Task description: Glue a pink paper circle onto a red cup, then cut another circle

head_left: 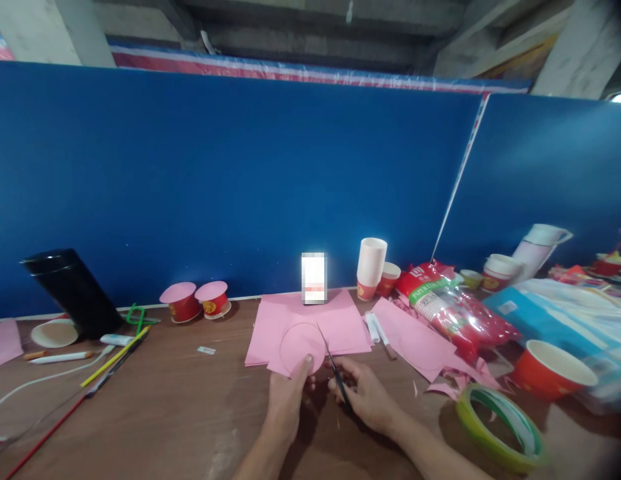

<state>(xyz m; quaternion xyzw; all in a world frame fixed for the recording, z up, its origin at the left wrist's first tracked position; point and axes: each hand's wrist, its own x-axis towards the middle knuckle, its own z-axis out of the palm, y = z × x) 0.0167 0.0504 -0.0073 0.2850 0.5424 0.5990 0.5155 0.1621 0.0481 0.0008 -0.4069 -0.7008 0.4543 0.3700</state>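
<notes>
My left hand [291,393] pinches a piece of pink paper [301,343] by its lower edge, thumb on top. A circle is drawn on that paper, and its right side looks cut along the line. In my right hand [363,395] is a pair of dark scissors [339,379], the blades pointing up and left at the right edge of the paper. Behind the held piece lies a stack of pink sheets [340,307], partly covered by it. A bright, blurred-out phone-like rectangle [314,277] stands at the stack's back edge.
Two red cups with pink discs [183,303] stand at the back left, near a black bottle [73,293]. On the right are stacked white cups [373,263], a red plastic pack [455,310], pink scraps [455,383], a tape roll [500,427] and a red cup [555,370]. A blue partition [240,180] rises behind.
</notes>
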